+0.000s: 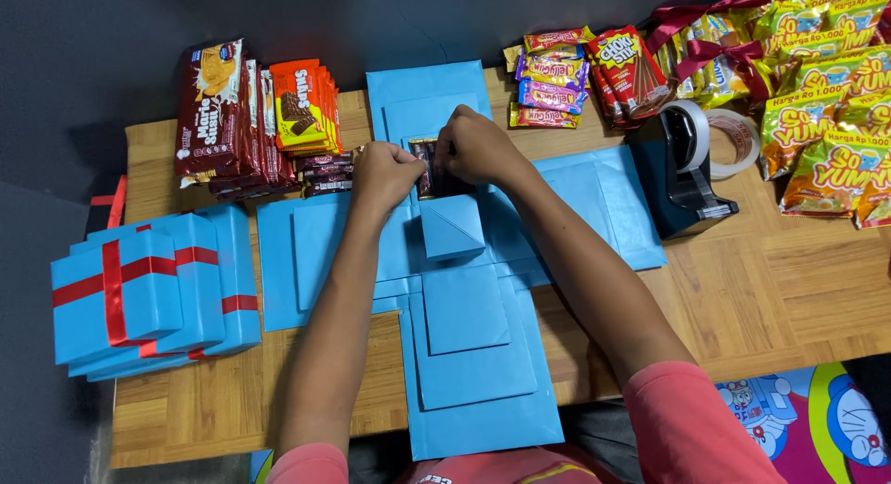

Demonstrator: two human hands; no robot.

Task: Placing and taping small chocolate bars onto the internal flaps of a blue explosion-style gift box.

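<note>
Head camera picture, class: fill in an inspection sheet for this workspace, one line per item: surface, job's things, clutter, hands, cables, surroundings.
Surface: wooden table, mostly covered.
Job's things: blue cross-shaped paper layout, unfolded flat; dark snack packet at its centre, next to a small blue folded square.
Clutter: snack pack stacks at back left; sweets packets and yellow snack bags at back right; tape dispenser; blue ribboned boxes at left.
Hands: left hand and right hand both pinch the dark snack packet.
Cables: nothing seen.
Surroundings: dark floor; cartoon-print mat at lower right.
</note>
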